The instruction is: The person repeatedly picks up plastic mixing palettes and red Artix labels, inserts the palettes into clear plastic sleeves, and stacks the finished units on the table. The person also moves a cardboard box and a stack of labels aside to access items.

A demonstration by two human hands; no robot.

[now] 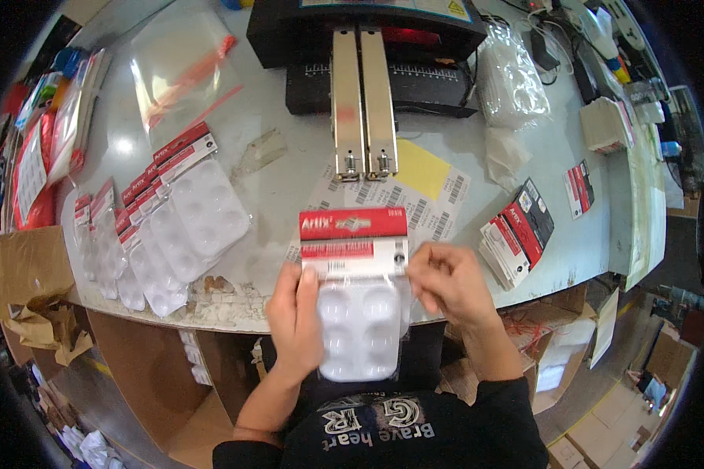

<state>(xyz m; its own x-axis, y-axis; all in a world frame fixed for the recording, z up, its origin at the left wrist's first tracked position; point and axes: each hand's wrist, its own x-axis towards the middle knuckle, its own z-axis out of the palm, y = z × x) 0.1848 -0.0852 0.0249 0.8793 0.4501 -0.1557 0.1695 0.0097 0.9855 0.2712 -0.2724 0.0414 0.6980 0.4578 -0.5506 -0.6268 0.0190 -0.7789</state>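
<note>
A white plastic paint palette (359, 332) with round wells sits in a clear bag under a red and white header card (353, 246). I hold the pack upright over the table's front edge. My left hand (296, 319) grips its left side, thumb in front, just below the card. At the card's right edge is my right hand (450, 283), its fingers curled and pressed together. Whether they pinch the card or something small cannot be made out. Several similar bagged palettes (203, 209) lie overlapping on the left of the table.
A black machine (368, 23) with two metal rails (365, 102) stands ahead. Barcode label sheets (418, 207) and a yellow paper (420, 166) lie below it. Header cards (518, 234) are stacked at right, near a clear plastic roll (514, 74). Clear bags (176, 74) lie far left; cardboard boxes (145, 371) stand below.
</note>
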